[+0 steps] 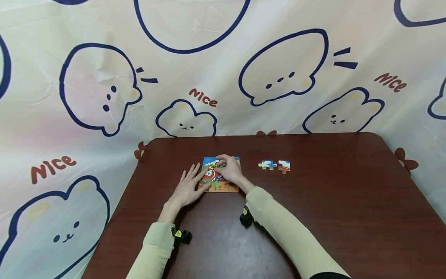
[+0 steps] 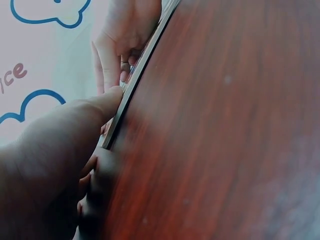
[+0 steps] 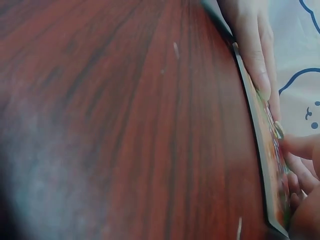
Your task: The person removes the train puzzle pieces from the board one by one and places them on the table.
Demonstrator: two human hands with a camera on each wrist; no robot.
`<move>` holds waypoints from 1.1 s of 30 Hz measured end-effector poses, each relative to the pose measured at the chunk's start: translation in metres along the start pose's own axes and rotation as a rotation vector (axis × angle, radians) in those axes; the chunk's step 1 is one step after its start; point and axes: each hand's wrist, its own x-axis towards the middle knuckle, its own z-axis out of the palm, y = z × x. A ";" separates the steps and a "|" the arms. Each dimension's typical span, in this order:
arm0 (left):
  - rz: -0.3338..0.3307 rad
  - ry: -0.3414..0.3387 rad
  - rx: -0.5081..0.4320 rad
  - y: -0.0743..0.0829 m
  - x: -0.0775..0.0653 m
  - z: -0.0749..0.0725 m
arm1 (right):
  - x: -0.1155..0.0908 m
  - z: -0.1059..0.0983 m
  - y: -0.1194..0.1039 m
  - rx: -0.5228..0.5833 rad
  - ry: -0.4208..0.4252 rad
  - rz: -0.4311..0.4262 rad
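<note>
1. My R hand (image 1: 229, 169): thumb + fingers bent, pinching a tilted pc (image 3: 279, 131) just over the puzzle (image 1: 224, 188).
2. My L hand (image 1: 188, 188): fingers loose, spread; index + thumb on the puzzle's L side.
3. Puzzle: flat on the table (image 1: 348, 201), far half, under both hands.
4. 2 loose pcs (image 1: 267, 165) (image 1: 284, 166): R of puzzle, side by side, small gap btwn.
5. Cloth (image 1: 226, 69): behind table, w/ blue-outlined figs.
</note>
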 end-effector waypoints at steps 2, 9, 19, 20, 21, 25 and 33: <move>0.003 -0.004 -0.002 0.001 0.000 0.000 | -0.001 -0.001 0.002 0.016 0.001 0.004; 0.000 -0.014 -0.001 0.003 0.000 0.003 | -0.004 -0.013 0.011 0.109 -0.047 -0.061; -0.006 -0.001 -0.003 0.005 -0.001 0.000 | -0.009 -0.051 0.014 0.083 -0.054 -0.119; -0.006 -0.001 -0.001 0.005 -0.001 0.000 | -0.010 -0.055 0.015 0.084 -0.056 -0.116; -0.008 -0.003 0.000 0.005 -0.001 -0.001 | -0.011 -0.059 0.016 0.083 -0.060 -0.113; -0.006 -0.012 0.000 0.003 -0.001 -0.001 | -0.017 -0.072 0.021 0.062 -0.078 -0.100; 0.007 0.019 0.012 0.002 -0.001 0.000 | -0.027 -0.103 0.034 -0.050 -0.064 -0.115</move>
